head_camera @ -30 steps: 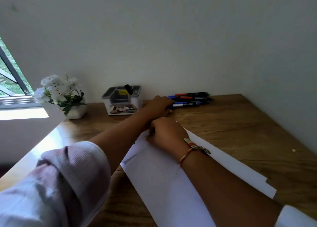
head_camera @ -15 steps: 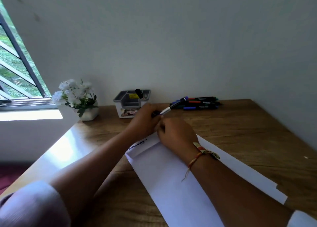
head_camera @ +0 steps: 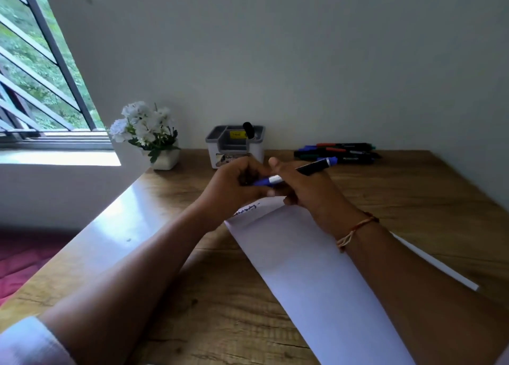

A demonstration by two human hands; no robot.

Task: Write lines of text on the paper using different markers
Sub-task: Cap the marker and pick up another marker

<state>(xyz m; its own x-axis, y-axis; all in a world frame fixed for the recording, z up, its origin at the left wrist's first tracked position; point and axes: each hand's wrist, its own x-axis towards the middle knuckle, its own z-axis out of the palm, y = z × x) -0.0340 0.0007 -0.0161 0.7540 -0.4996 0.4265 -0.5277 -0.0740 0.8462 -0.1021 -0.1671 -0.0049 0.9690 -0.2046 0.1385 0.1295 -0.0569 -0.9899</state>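
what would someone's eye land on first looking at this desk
The hands meet over the middle of the wooden desk: the left hand and right hand both grip a blue marker above the far end of the white paper, which carries one handwritten line. Behind them a pile of markers lies at the back edge, with a grey organizer and white flowers to its left.

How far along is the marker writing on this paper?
Done: one short handwritten line at the top of the paper. In hand: a blue marker, left hand gripping its blue end, right hand holding the barrel. Left: the rest of the sheet is blank, and the other markers lie by the wall.
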